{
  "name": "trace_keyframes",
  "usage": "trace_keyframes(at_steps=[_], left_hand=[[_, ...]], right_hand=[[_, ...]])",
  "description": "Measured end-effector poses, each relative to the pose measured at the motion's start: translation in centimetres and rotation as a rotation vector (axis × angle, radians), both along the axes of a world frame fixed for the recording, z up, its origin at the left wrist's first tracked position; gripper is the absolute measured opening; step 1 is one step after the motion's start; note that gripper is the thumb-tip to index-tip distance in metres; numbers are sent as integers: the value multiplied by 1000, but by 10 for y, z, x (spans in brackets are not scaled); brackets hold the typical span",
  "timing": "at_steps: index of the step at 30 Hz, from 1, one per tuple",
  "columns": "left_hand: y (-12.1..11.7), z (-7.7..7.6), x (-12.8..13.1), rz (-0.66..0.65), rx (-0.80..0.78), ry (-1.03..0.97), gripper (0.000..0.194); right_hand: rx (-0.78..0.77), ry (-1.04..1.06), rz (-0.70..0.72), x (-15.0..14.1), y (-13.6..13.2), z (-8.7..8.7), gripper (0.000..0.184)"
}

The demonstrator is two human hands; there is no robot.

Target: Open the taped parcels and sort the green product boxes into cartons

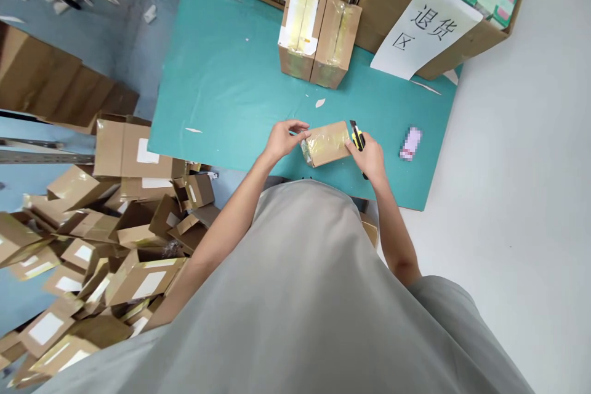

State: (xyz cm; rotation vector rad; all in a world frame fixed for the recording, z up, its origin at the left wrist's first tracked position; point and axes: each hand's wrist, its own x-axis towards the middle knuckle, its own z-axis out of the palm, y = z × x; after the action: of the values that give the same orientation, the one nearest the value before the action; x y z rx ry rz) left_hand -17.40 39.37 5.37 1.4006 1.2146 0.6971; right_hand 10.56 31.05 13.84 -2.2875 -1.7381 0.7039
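Leftmost, heaped cartons (113,228) are being cut off by the view's border. On the green surface (207,92), open room is being left beside the left grip (282,138). By it the taped box (329,144) is being touched near the front edge; whether it is pinching cannot be told. By the right grip (371,158), whose thumb is touching the box, a partly hidden cutter (357,139) is being clasped. Further right, a pixelated item (410,143) is lying.

Green table (217,74) bears cartons (324,34), a blurred item (410,143) and, apparently, scraps (320,103).
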Motion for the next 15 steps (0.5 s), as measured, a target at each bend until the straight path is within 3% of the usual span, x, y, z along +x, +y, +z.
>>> trace_keyframes(at_steps=[3, 7, 15], left_hand=[[4, 6, 4, 26, -43, 30, 29], [8, 11, 3, 46, -72, 69, 25], [9, 16, 3, 39, -76, 80, 27]], right_hand=[[-30, 34, 136, -27, -16, 18, 53], [-191, -19, 306, -71, -28, 38, 52], [-338, -125, 341, -113, -11, 51, 53]])
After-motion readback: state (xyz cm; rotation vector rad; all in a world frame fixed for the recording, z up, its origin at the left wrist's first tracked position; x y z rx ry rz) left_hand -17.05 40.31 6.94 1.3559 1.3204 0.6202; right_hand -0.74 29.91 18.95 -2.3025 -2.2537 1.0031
